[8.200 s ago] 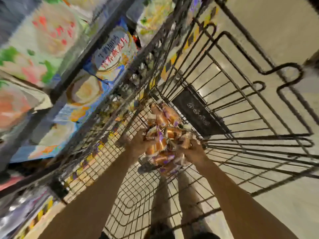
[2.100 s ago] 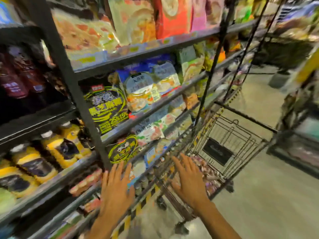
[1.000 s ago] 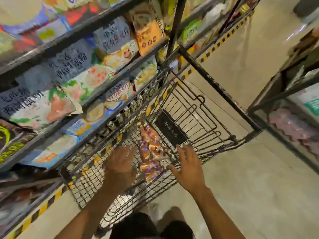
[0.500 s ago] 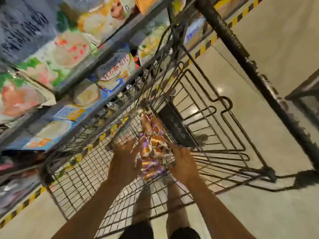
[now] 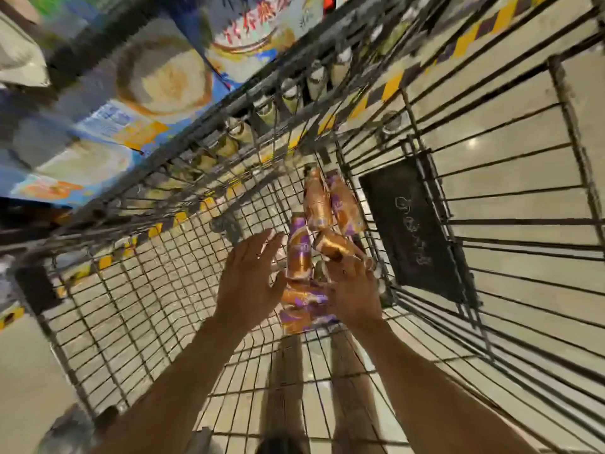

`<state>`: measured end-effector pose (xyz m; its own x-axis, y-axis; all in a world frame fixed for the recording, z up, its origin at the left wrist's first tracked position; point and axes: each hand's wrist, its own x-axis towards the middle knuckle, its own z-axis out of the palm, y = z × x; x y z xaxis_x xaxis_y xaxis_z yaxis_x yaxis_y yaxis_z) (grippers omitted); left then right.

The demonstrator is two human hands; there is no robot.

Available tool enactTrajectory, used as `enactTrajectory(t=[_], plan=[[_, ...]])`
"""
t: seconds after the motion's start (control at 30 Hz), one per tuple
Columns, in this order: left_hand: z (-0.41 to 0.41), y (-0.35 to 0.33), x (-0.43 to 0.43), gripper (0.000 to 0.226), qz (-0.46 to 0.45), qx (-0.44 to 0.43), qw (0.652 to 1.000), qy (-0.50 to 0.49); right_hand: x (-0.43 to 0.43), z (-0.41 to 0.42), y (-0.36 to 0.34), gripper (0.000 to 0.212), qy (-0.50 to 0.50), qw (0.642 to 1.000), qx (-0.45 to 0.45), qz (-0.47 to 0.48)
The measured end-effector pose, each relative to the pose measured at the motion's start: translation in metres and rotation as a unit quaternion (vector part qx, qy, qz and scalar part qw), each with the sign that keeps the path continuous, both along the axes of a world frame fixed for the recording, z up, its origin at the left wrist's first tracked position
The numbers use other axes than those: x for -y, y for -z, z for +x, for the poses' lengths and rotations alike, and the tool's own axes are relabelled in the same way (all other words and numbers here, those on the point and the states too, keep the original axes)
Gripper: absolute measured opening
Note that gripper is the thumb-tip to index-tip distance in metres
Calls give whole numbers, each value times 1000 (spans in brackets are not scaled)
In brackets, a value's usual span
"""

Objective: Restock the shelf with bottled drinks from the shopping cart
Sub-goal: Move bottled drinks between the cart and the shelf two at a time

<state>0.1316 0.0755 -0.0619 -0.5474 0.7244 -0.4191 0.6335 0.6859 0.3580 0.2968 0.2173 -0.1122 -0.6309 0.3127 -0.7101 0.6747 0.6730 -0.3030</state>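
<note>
Several orange-and-purple bottled drinks [image 5: 317,204] lie in a pile on the floor of the wire shopping cart [image 5: 137,290]. My left hand [image 5: 250,280] is down inside the cart, fingers spread, right beside an upright-pointing bottle [image 5: 298,247] and holding nothing. My right hand [image 5: 353,290] lies over the right side of the pile, its fingertips on a tilted bottle [image 5: 332,245]. Whether it grips that bottle is not visible. More bottles [image 5: 304,309] lie partly hidden between and under my hands.
To the left stands the shelf, with large blue food packets [image 5: 157,80] and a low row of small capped bottles [image 5: 235,136] behind the cart's side wall. A black plate [image 5: 409,224] hangs on the cart's front wall. Yellow-black tape [image 5: 389,86] marks the floor.
My view has tilted further down into the cart and come closer. Both hands have dropped lower onto the pile; the right hand now touches a bottle.
</note>
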Motion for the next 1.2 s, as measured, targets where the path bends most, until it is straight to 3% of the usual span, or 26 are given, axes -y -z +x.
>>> enactTrajectory(t=[0.13, 0.27, 0.4, 0.5, 0.63, 0.73, 0.87, 0.9, 0.97, 1.07, 1.2], plan=[[2, 12, 1, 63, 14, 15, 999, -27, 10, 1, 16, 85, -21, 998, 12, 50], [-1, 13, -4, 66, 7, 37, 999, -28, 4, -2, 13, 80, -9, 1000, -11, 27], [-10, 8, -10, 64, -2, 65, 997, -31, -9, -1, -6, 77, 143, 986, -74, -47], [-18, 2, -21, 63, 0, 69, 997, -35, -21, -6, -31, 72, 290, 950, -101, -62], [-28, -4, -38, 64, 4, 69, 996, -50, -51, -14, -57, 38, 458, 872, -97, -139], [-35, 2, -50, 56, -16, 82, 995, -60, -61, -17, -73, 35, 541, 801, -81, -243], [-43, 20, -68, 49, -49, 144, 979, -136, -56, 0, -69, 73, 621, 688, -39, -373], [-46, 25, -75, 47, -51, 170, 971, -159, -54, 7, -65, 70, 625, 656, -45, -421], [-51, 39, -92, 36, -40, 237, 946, -217, -52, 15, -59, 45, 625, 612, -60, -480], [-57, 71, -120, 17, -26, 283, 920, -269, -49, 19, -56, 42, 611, 595, -82, -516], [-56, 123, -146, 39, -75, 251, 936, -233, -54, 14, -52, 48, 607, 618, -100, -489]])
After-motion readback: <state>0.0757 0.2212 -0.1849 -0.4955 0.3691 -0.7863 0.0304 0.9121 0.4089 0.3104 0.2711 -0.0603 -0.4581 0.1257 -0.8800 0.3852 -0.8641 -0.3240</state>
